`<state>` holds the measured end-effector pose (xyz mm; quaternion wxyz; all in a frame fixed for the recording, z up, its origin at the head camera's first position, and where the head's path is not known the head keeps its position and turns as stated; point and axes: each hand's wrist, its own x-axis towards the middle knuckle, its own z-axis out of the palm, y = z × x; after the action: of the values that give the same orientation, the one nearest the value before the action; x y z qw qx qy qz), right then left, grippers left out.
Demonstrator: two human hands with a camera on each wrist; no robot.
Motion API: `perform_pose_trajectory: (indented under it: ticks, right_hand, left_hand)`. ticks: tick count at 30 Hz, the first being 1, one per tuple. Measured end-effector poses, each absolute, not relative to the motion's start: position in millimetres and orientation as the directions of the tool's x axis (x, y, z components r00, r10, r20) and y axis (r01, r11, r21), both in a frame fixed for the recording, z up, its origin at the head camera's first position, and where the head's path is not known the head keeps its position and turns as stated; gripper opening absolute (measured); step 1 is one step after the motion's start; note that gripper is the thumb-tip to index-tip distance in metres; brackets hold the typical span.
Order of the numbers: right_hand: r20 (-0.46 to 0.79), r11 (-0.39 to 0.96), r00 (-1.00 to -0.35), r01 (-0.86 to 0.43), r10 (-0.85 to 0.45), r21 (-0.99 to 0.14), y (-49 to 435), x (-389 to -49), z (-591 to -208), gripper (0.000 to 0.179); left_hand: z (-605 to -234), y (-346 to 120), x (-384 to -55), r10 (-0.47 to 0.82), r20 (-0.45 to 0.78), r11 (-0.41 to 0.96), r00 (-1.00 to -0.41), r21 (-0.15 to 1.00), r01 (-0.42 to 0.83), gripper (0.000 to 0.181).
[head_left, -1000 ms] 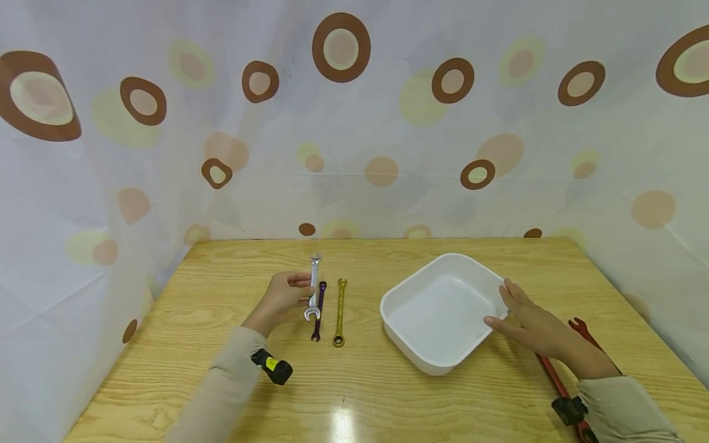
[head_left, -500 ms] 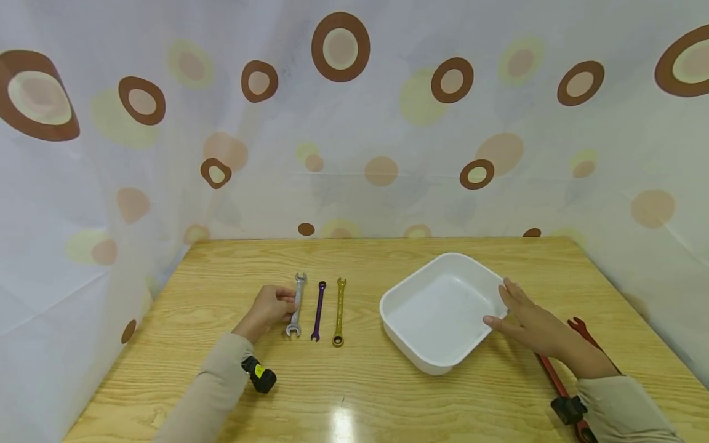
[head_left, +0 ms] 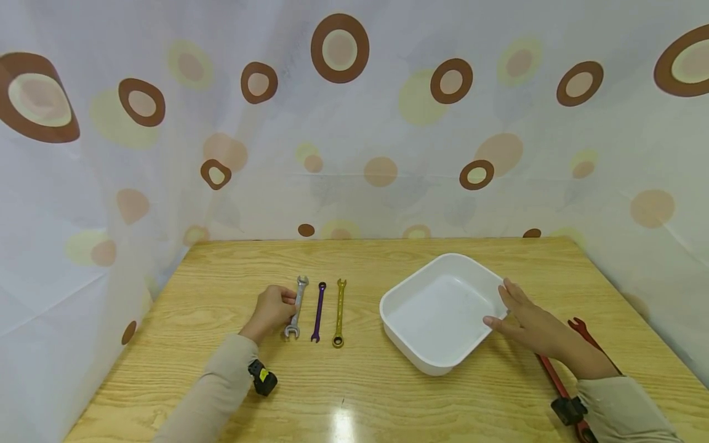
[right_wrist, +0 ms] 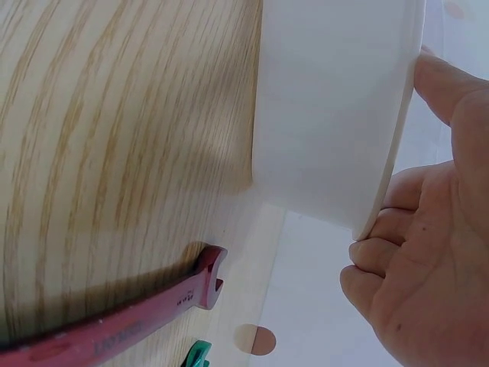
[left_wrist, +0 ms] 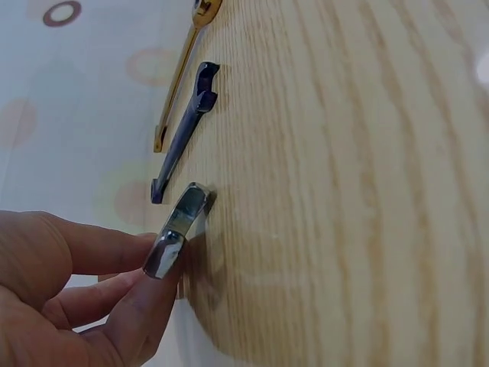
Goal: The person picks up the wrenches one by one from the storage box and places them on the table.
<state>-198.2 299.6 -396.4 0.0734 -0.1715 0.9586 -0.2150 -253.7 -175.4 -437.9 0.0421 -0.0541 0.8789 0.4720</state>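
My left hand [head_left: 275,312] pinches a silver open-end wrench [head_left: 299,300] between thumb and fingers, low over the table at the left. In the left wrist view one end of this wrench [left_wrist: 180,225] points toward the camera, close to the wood. To its right lie a purple combination wrench [head_left: 318,312] and a gold combination wrench [head_left: 340,312], roughly parallel. My right hand [head_left: 532,326] rests on the right rim of a white plastic tub [head_left: 412,355], fingers fairly straight. In the right wrist view its fingertips touch the tub's rim [right_wrist: 397,145].
Red wrenches [head_left: 554,375] lie beneath and beside my right forearm; the right wrist view shows a red wrench [right_wrist: 130,321] and a small green piece [right_wrist: 197,355]. The wooden table [head_left: 354,394] meets a patterned curtain [head_left: 388,135] behind.
My left hand has carried the silver wrench left from over the purple one and lowered it to the table, left of the purple wrench. The right hand and tub have stayed put.
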Motion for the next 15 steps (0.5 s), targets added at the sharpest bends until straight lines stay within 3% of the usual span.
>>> perform_pose_trajectory:
  ticks: [15]
  right_hand:
    - [-0.067,0.855,-0.929,-0.303,-0.363,-0.422,299.3,-198.3,-396.2,0.086]
  left_hand:
    - [-434.9,-172.2,-249.8,-0.072,-0.07,0.644,-0.995,0.758,-0.1,0.023]
